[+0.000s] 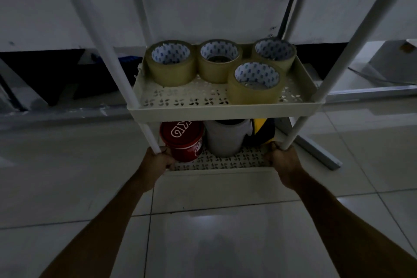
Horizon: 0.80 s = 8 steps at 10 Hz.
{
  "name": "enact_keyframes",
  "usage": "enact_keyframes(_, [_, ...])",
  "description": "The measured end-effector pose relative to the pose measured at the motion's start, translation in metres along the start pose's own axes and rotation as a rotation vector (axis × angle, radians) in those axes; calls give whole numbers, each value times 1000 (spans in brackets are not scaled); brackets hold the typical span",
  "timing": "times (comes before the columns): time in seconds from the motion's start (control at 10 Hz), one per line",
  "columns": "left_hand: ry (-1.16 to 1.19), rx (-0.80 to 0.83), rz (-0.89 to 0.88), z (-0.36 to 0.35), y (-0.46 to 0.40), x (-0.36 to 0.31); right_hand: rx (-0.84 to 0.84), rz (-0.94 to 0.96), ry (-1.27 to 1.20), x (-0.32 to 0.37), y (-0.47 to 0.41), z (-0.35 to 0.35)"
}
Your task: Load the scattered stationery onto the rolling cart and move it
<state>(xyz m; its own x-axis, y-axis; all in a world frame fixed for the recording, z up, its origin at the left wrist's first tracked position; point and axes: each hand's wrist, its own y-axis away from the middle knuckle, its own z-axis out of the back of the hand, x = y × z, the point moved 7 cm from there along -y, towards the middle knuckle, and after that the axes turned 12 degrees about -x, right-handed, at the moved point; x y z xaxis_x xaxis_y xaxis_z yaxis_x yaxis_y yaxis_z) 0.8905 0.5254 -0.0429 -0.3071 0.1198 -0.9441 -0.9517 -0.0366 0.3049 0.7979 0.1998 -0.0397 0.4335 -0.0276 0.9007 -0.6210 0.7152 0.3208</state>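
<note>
The rolling cart [225, 110] stands upright on the tiled floor, its long axis vertical and its white posts rising away from the person, and loading looks done, with only the move left. Above the grips, four tape rolls [255, 83] lie flat, holes up; between them stand a red tub [184, 140] and white container [225, 137]. Left hand [158, 160] and right hand [282, 160] each clench a front corner of the lowest tray.

The cream rolling cart [225, 111] stands upright on white poles, its trays perforated. Four rolls of tan packing tape [170, 63] lie flat on the upper tray, three along its back and one nearer the front right. On the tray below stand a red lidded tub [184, 141], a white cylinder [225, 140] beside it, and a yellow-and-black item [262, 131] at the right.
</note>
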Motion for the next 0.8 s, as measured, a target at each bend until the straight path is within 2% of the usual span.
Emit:
enact_keyframes(0.3, [3, -80, -11, 3, 9, -5, 40, 16, 68, -6, 3, 4])
enact_keyframes(0.5, [-27, -117, -17, 8, 22, -7, 84, 132, 133, 6, 22, 19])
enact_keyframes(0.6, [-41, -84, -25, 13, 47, -30, 112, 175, 261, 20, 46, 36])
enact_keyframes(0.7, [-157, -111, -118, 22, 89, -89, 87, 186, 388, 51, 81, 61])
enact_keyframes(0.8, [-153, -120, -173, 29, 132, -166, 74, 266, 387, 108, 117, 90])
